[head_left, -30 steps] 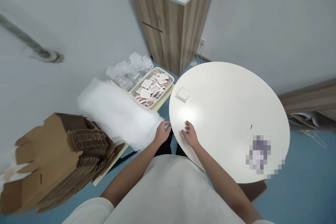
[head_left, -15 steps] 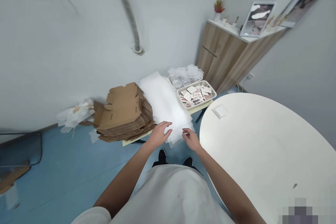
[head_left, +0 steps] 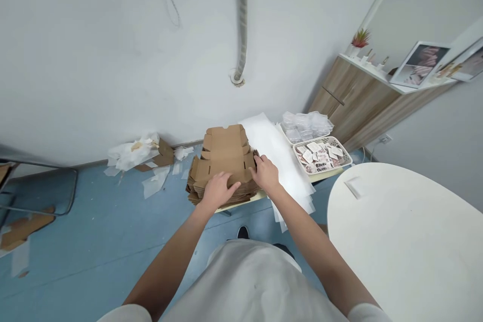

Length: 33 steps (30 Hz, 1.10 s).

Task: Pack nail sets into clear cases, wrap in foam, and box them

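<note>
A stack of flat, unfolded brown cardboard boxes (head_left: 224,148) lies on a low pale-yellow table (head_left: 241,204) against the wall. My left hand (head_left: 219,190) rests at the front of the top box, thumb spread from the fingers. At the stack's right edge, my right hand (head_left: 265,173) has its thumb and curled fingers around the cardboard's side; the fingertips are partly hidden. White foam sheets (head_left: 285,161) lie to the right of the stack, under my right forearm.
Farther right are a white basket (head_left: 349,159) of small cards and a tray of clear plastic packs (head_left: 307,126). A round white table (head_left: 407,221) stands at right, a wooden cabinet (head_left: 362,95) behind. Scrap wrapping (head_left: 134,153) and a black-framed chair (head_left: 73,186) are at left.
My view has turned left. Both hands have moved from above the foam sheets to the cardboard stack, and my right hand has closed on its right edge.
</note>
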{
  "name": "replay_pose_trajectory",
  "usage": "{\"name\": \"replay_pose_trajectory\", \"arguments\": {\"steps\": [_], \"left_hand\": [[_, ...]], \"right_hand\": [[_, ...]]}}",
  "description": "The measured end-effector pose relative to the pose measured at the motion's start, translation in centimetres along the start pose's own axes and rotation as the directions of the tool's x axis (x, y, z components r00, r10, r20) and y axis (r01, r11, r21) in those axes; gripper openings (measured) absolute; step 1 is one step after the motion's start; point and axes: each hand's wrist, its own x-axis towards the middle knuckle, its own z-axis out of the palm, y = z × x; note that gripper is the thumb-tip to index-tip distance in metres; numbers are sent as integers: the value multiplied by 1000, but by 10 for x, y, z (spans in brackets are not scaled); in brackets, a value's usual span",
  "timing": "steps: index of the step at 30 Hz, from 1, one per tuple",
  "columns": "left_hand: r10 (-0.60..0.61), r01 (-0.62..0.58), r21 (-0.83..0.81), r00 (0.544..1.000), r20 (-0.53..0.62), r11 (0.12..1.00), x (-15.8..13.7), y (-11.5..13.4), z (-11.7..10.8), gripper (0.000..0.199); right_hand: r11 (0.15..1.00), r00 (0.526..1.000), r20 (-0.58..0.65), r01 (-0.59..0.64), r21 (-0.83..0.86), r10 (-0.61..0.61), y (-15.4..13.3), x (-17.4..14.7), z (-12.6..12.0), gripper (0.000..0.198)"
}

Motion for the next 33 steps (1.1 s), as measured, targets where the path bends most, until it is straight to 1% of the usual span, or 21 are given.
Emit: {"name": "replay_pose_trajectory", "arguments": {"steps": [3, 5, 7, 10, 13, 15, 18, 20, 21, 23, 24, 25, 27, 29, 31, 33], "left_hand": [[25, -24, -45, 999, 20, 999, -2, -6, 2, 45], [30, -29, -71, 999, 22, 997, -1, -9, 2, 43], [37, -34, -101, 999, 27, 994, 2, -12, 1, 41], [61, -53, -144, 997, 55, 988, 6, -15, -4, 39], [132, -115, -160, 986, 101, 980, 9, -18, -9, 37], [193, -176, -145, 975, 112, 974, 12, -20, -12, 36], [234, -225, -98, 967, 100, 969, 15, -21, -12, 35], [243, -236, -72, 965, 96, 969, 17, -21, -10, 33], [246, -241, -62, 964, 97, 968, 17, -21, -9, 32], [248, -245, -44, 964, 99, 969, 17, -21, -8, 31], [244, -241, -37, 965, 97, 970, 17, -21, -9, 30], [239, -237, -31, 967, 92, 971, 17, -21, -10, 30], [239, -238, -20, 968, 72, 971, 17, -20, -13, 30], [246, -246, -8, 969, 37, 969, 17, -18, -18, 30], [251, -251, 0, 968, -9, 968, 16, -16, -24, 30], [254, -254, 7, 966, -53, 967, 15, -14, -28, 29]], "right_hand": [[995, 999, 0, -37, -94, 37, -7, 7, 5, 26], [991, 999, -13, -36, -129, 34, -9, 9, 6, 24], [990, 999, -28, -20, -140, 16, -12, 10, 5, 24], [991, 999, -35, -5, -132, 0, -17, 10, 3, 31], [996, 999, -47, -7, -91, 3, -20, 11, 1, 36], [999, 996, -85, -20, -29, 18, -20, 10, -3, 37], [996, 976, -217, -13, 85, 31, -20, 1, -10, 40], [991, 961, -277, 53, 126, -16, -21, -11, -12, 40], [986, 963, -260, 110, 128, -74, -23, -19, -10, 37], [960, 962, -111, 262, 99, -251, -26, -33, -4, 30], [950, 952, -36, 305, 71, -303, -27, -39, 0, 28], [946, 946, 21, 322, 41, -323, -29, -44, 5, 27], [956, 954, 68, 293, -5, -292, -30, -50, 15, 26], [973, 971, 58, 232, 8, -232, -29, -52, 21, 27], [979, 983, 37, 176, 103, -180, -27, -51, 22, 28], [956, 993, 22, 103, 276, -113, -22, -48, 19, 32]]}}
